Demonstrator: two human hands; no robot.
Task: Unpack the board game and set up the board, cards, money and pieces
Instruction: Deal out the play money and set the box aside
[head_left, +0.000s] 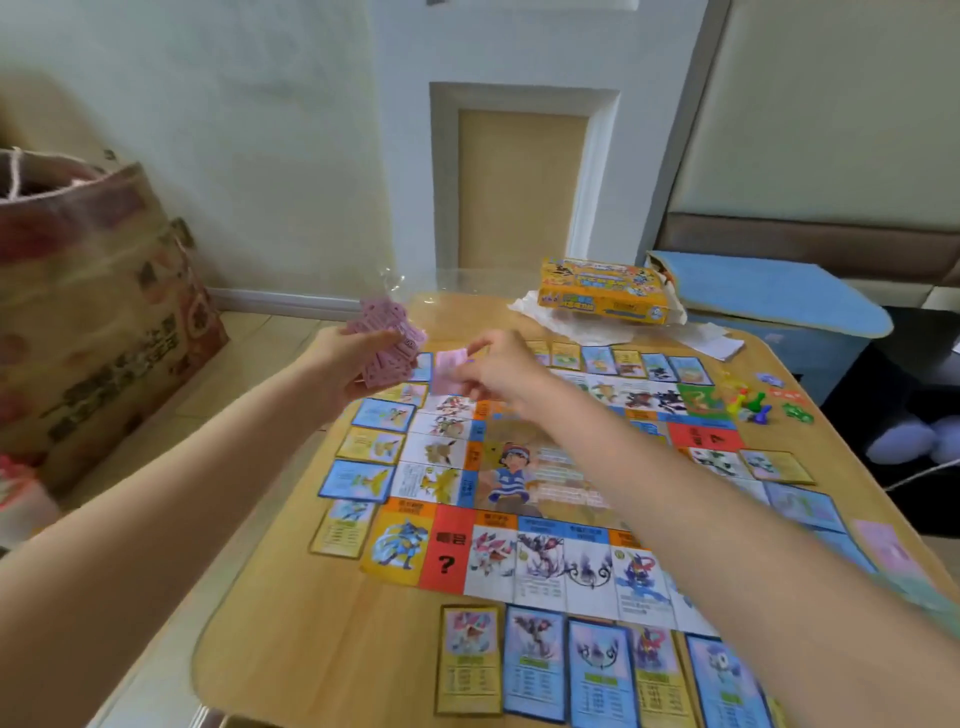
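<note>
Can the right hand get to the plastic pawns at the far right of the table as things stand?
Probably, but not freely: the right hand is pinching a pink note. The pawns stand in the open beside the board, with nothing over them, so the path looks free once the note is put down.

A patterned brown paper bag (98, 306) stands on the floor at the far left. A blue cushion (769, 293) lies at the far right, below a brown padded bench back (810, 241). A recessed beige panel (519, 187) sits in the far wall.
</note>
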